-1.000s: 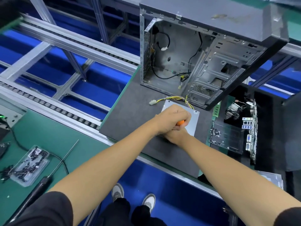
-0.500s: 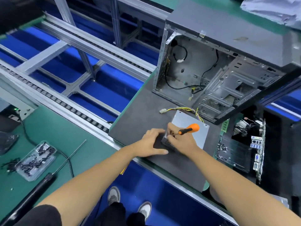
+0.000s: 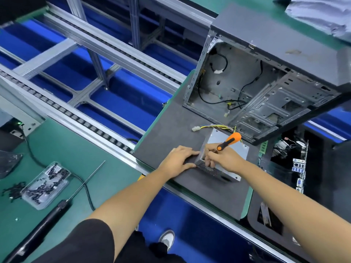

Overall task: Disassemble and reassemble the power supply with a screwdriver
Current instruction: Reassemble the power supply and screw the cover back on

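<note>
- My right hand point(image 3: 222, 158) grips the screwdriver point(image 3: 228, 141), fingers curled round it low on the shaft, the orange handle pointing up and right; its tip is hidden behind my fingers at the near left corner of the power supply point(image 3: 226, 158).
- My left hand point(image 3: 178, 160) lies flat with straight fingers on the grey mat point(image 3: 171, 130), fingertips touching the left side of the power supply.
- The power supply sits at centre frame on the mat, a grey metal box with its mesh face toward me and a yellow and black wire bundle point(image 3: 214, 127) trailing from its far edge to a white plug.
- Just beyond it, upper right of the frame, stands the open computer case point(image 3: 266, 82), black cables loose inside.
- At the right edge a motherboard point(image 3: 298, 168) lies beside the mat.
- On the green bench point(image 3: 95, 177) at lower left are a clear tray of screws point(image 3: 45, 185), some loose screws beside it, and a black electric screwdriver point(image 3: 47, 221) with a long thin bit.
- Conveyor rails point(image 3: 85, 54) over blue flooring fill the upper left.
</note>
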